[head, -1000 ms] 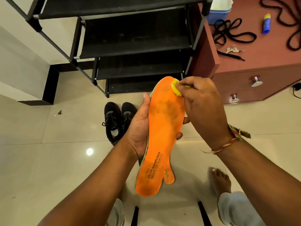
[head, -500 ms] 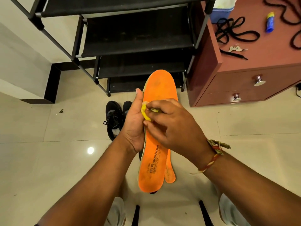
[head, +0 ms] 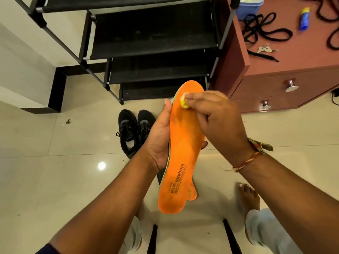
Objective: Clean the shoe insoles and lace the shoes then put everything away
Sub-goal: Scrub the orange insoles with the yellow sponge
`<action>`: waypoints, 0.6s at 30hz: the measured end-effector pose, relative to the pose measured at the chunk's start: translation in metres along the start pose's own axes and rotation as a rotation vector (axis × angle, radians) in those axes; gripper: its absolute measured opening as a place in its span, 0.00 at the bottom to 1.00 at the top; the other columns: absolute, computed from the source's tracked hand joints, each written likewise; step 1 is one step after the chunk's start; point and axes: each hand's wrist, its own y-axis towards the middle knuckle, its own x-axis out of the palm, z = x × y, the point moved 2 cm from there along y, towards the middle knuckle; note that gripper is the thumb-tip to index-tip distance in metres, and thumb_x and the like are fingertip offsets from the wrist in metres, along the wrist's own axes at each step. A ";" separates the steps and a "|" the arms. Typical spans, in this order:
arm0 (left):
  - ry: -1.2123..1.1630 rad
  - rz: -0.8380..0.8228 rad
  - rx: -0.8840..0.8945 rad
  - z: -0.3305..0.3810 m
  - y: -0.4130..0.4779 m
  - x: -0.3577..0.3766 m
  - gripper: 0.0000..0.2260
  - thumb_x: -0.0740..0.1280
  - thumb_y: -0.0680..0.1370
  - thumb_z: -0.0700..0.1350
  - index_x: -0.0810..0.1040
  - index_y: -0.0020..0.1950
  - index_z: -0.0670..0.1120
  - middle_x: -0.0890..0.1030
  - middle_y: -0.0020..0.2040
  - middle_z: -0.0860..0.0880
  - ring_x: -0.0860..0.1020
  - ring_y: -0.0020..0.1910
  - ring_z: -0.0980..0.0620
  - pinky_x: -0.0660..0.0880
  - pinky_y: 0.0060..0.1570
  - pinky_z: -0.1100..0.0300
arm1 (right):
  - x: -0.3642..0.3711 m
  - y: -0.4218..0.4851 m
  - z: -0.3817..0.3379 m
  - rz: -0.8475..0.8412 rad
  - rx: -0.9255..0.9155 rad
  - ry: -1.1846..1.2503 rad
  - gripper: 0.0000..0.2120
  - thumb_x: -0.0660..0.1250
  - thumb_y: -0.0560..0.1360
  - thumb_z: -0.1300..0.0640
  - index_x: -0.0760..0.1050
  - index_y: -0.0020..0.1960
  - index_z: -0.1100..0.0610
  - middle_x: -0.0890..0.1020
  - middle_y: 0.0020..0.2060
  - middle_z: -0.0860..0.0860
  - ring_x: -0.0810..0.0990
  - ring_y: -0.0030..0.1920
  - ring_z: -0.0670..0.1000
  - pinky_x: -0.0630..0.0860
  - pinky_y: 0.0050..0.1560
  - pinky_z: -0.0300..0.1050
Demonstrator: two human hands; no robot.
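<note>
A second orange insole (head: 192, 194) was mostly hidden behind the first orange insole (head: 183, 143). The left hand (head: 159, 140) covered part of the right black shoe (head: 145, 123). The frame's top edge cut off the blue container (head: 247, 6), and the yellow cloth (head: 184, 102) was blurred.

At your twelve o'clock stands a black shoe rack (head: 152, 39); at two o'clock a reddish drawer cabinet (head: 286, 88) carries keys (head: 264, 49) and a blue-yellow tube (head: 304, 19).
</note>
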 end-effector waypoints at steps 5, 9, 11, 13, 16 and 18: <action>-0.032 0.073 0.056 0.019 -0.001 -0.016 0.39 0.49 0.78 0.72 0.75 0.71 0.43 0.79 0.67 0.38 0.78 0.66 0.38 0.76 0.63 0.42 | 0.024 -0.013 -0.032 -0.185 -0.134 0.118 0.12 0.67 0.73 0.63 0.85 0.53 0.56 0.85 0.54 0.51 0.82 0.54 0.56 0.75 0.57 0.51; -0.028 0.055 0.065 0.017 0.000 -0.016 0.38 0.48 0.79 0.72 0.71 0.74 0.45 0.77 0.69 0.39 0.76 0.67 0.37 0.75 0.64 0.40 | 0.019 -0.006 -0.017 -0.208 -0.193 -0.021 0.11 0.69 0.73 0.61 0.84 0.54 0.58 0.84 0.54 0.54 0.81 0.53 0.57 0.77 0.55 0.50; -0.011 0.017 0.051 0.009 0.001 -0.007 0.35 0.48 0.80 0.71 0.71 0.74 0.47 0.77 0.69 0.39 0.76 0.67 0.37 0.74 0.64 0.39 | 0.009 -0.002 -0.003 -0.142 -0.126 -0.102 0.12 0.70 0.75 0.61 0.83 0.57 0.60 0.83 0.56 0.55 0.80 0.54 0.58 0.75 0.57 0.47; 0.011 -0.009 0.011 0.001 0.001 0.000 0.34 0.50 0.79 0.71 0.71 0.75 0.50 0.77 0.70 0.39 0.76 0.67 0.36 0.74 0.62 0.38 | -0.002 0.003 0.006 -0.046 -0.051 -0.145 0.13 0.66 0.77 0.58 0.82 0.59 0.62 0.83 0.57 0.56 0.79 0.54 0.59 0.68 0.61 0.40; 0.025 -0.005 -0.042 -0.007 0.001 0.004 0.35 0.51 0.78 0.72 0.70 0.75 0.51 0.77 0.69 0.39 0.78 0.64 0.37 0.74 0.60 0.40 | -0.010 0.007 0.012 0.025 0.026 -0.163 0.15 0.61 0.80 0.56 0.82 0.59 0.62 0.83 0.57 0.57 0.80 0.55 0.59 0.67 0.60 0.40; 0.026 0.005 -0.041 -0.008 0.001 0.002 0.34 0.52 0.79 0.72 0.71 0.75 0.51 0.77 0.70 0.39 0.76 0.66 0.36 0.73 0.62 0.39 | -0.006 0.004 0.006 0.032 0.000 -0.134 0.13 0.63 0.79 0.59 0.82 0.58 0.62 0.84 0.57 0.56 0.80 0.55 0.60 0.70 0.59 0.43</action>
